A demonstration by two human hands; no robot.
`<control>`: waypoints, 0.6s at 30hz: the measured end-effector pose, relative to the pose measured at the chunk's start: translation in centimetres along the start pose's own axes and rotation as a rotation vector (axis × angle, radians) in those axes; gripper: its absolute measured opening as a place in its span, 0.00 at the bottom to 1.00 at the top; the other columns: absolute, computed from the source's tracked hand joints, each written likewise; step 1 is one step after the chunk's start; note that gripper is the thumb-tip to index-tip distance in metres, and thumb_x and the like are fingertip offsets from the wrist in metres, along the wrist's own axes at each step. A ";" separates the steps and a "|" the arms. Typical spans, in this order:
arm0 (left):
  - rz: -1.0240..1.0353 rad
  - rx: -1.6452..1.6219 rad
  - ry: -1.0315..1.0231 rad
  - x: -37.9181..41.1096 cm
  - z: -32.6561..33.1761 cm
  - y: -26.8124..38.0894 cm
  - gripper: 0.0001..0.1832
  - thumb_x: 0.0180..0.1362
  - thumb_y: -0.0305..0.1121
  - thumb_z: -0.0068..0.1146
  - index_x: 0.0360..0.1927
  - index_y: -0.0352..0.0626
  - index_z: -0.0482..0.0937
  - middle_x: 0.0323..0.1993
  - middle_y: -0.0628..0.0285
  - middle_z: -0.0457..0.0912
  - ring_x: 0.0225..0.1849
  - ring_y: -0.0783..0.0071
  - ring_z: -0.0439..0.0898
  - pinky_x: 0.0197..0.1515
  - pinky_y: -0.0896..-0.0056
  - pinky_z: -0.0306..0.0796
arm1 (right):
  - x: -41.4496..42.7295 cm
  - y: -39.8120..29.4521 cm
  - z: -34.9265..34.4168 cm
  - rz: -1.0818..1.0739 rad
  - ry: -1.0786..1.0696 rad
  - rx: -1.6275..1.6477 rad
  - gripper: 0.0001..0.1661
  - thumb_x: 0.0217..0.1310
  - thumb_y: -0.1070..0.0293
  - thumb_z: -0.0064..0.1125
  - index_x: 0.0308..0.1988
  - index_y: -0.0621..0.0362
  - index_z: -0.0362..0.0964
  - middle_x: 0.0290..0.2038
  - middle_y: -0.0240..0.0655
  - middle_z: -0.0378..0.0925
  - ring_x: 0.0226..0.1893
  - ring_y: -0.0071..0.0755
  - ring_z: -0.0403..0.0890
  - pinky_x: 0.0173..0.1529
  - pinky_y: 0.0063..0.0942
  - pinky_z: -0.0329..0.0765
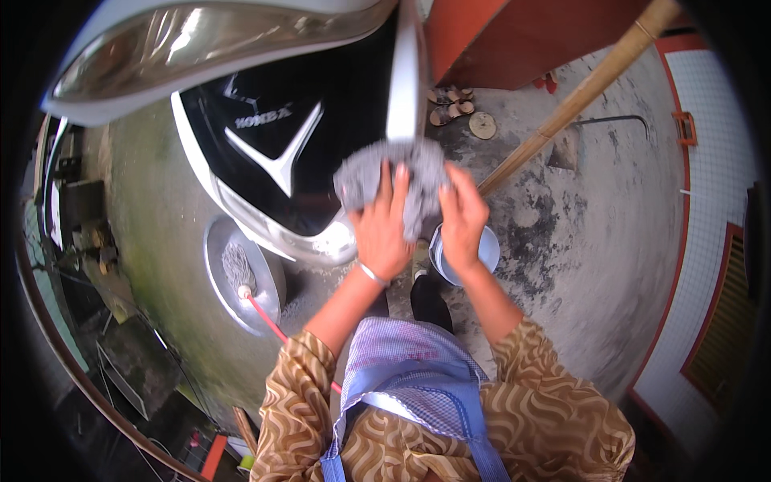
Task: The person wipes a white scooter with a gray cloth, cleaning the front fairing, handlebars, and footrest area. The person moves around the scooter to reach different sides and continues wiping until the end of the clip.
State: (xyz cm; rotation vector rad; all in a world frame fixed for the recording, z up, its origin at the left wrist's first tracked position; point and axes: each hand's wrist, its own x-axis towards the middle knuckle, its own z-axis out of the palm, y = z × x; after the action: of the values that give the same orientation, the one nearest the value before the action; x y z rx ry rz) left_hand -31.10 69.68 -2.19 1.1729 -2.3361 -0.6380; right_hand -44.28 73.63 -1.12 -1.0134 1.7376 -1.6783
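Note:
A grey cloth [424, 159] is bunched against the lower right edge of a vehicle's black front panel [346, 108], where a silver trim strip [405, 90] runs down. My left hand [385, 232] lies over the cloth, its fingers pressing into the folds. At the cloth's right side, my right hand [464, 208] pinches its edge between thumb and fingers. Both hands are slightly blurred. The curved silver lower trim [328, 244] ends just left of my left hand, and a V-shaped silver emblem [280, 159] sits on the panel. The cloth hides the trim beneath it.
Below my right hand stands a light blue bucket [491, 253]. A metal basin [211, 241] at left holds a string mop head [237, 265] on a red handle. One bamboo pole [578, 102] slants across the upper right. Sandals [452, 113] lie near a red panel [482, 45].

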 end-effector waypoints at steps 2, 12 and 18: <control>0.102 0.121 0.113 8.1 -1.7 1.6 0.58 0.40 0.30 0.65 0.80 0.49 0.51 0.79 0.49 0.54 0.63 0.53 0.73 0.74 0.27 0.37 | 7.3 -1.4 0.8 -0.171 0.078 0.060 0.19 0.66 0.79 0.54 0.55 0.72 0.73 0.51 0.42 0.77 0.51 0.34 0.79 0.57 0.28 0.74; 0.228 0.539 0.220 18.9 0.7 2.6 0.42 0.57 0.47 0.56 0.75 0.48 0.62 0.77 0.65 0.61 0.67 0.60 0.71 0.69 0.28 0.51 | 20.6 7.2 5.3 -0.684 0.202 -0.014 0.16 0.74 0.69 0.45 0.52 0.65 0.75 0.53 0.49 0.80 0.53 0.52 0.82 0.57 0.36 0.77; 0.304 0.724 -0.124 8.9 3.9 0.9 0.40 0.53 0.42 0.56 0.73 0.46 0.66 0.74 0.66 0.67 0.73 0.67 0.64 0.77 0.37 0.37 | 7.2 11.6 3.8 -0.241 0.130 0.162 0.22 0.79 0.64 0.38 0.62 0.62 0.69 0.61 0.53 0.74 0.62 0.53 0.76 0.67 0.38 0.70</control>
State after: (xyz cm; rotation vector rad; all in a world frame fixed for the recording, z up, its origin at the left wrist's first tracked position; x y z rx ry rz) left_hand -38.76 63.64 -3.14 1.0155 -2.8752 0.2848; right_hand -47.32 65.07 -11.97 -1.0940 1.5764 -2.0411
